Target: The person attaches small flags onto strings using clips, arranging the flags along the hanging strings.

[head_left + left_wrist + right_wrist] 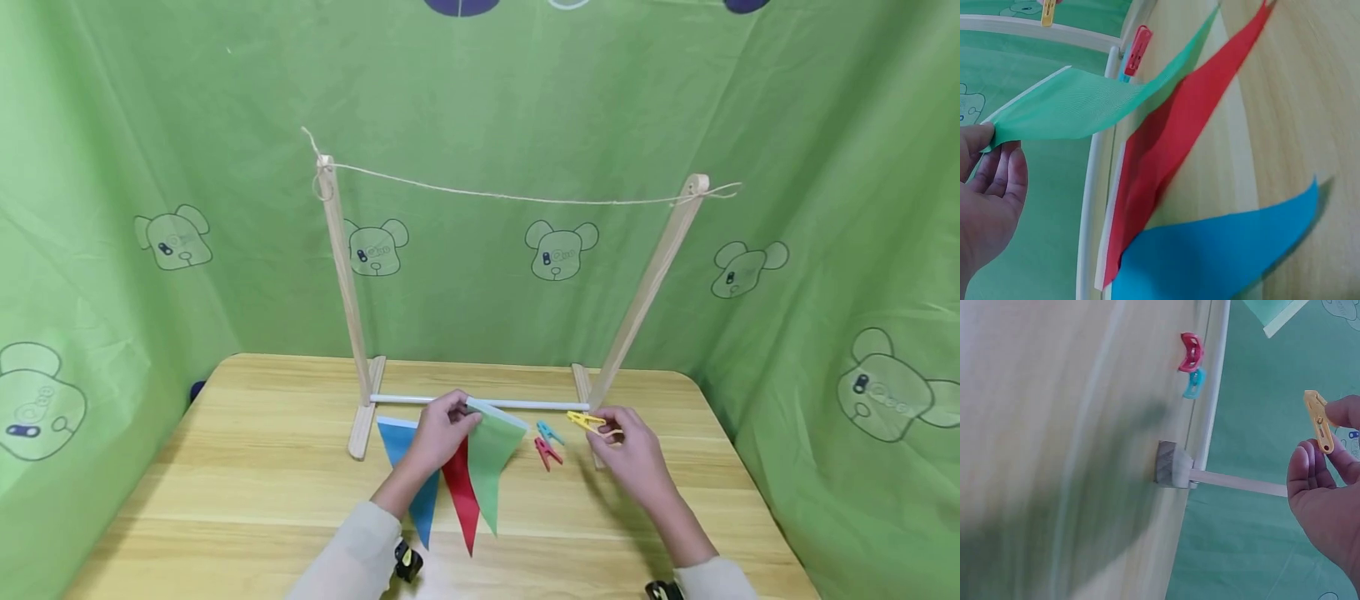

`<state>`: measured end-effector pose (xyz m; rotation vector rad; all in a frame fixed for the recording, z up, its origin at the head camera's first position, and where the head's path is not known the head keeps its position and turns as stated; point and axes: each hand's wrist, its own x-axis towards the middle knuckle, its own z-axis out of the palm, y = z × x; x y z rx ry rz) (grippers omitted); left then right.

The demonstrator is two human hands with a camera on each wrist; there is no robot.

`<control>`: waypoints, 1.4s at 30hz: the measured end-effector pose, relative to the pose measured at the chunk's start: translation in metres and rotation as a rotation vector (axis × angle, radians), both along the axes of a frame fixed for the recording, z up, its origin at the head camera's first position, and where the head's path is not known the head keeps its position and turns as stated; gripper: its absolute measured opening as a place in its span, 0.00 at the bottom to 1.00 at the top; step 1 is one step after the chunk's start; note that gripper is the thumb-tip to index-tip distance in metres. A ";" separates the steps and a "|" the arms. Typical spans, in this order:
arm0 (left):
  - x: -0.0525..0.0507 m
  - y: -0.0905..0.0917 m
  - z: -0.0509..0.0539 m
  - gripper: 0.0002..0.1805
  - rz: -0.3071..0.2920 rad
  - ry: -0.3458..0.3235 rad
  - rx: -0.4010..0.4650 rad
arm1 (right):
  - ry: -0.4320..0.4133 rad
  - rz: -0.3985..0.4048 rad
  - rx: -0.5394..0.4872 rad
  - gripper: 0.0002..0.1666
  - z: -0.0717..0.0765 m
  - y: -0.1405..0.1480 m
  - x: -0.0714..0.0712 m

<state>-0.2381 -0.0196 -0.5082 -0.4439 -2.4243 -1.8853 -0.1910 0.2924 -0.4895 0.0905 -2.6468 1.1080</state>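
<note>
My left hand (441, 433) pinches the white-edged top corner of a green pennant (495, 458), which hangs over the table; the left wrist view shows thumb and fingers on that corner of the green pennant (1079, 106). Below it a red pennant (461, 492) and a blue pennant (426, 500) lie on the table, the red one (1166, 144) partly over the blue one (1210, 256). My right hand (637, 458) holds a yellow clothespin (585, 421) between thumb and fingers, also seen as the clothespin (1319, 422) in the right wrist view.
A blue clothespin (550, 432) and a red clothespin (547, 453) lie on the table between the hands. Behind stands a frame with two wooden posts (347, 283), a white bottom bar (405, 399) and a string (480, 194) tied across the top. Green printed cloth surrounds the table.
</note>
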 end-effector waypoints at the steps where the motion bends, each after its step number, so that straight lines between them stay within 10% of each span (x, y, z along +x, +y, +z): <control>1: 0.000 0.000 0.001 0.04 0.005 -0.002 0.007 | 0.016 0.008 0.001 0.18 0.001 0.000 -0.001; 42: -0.003 0.007 0.055 0.05 0.039 0.046 0.161 | 0.116 0.017 -0.046 0.21 0.048 -0.002 -0.019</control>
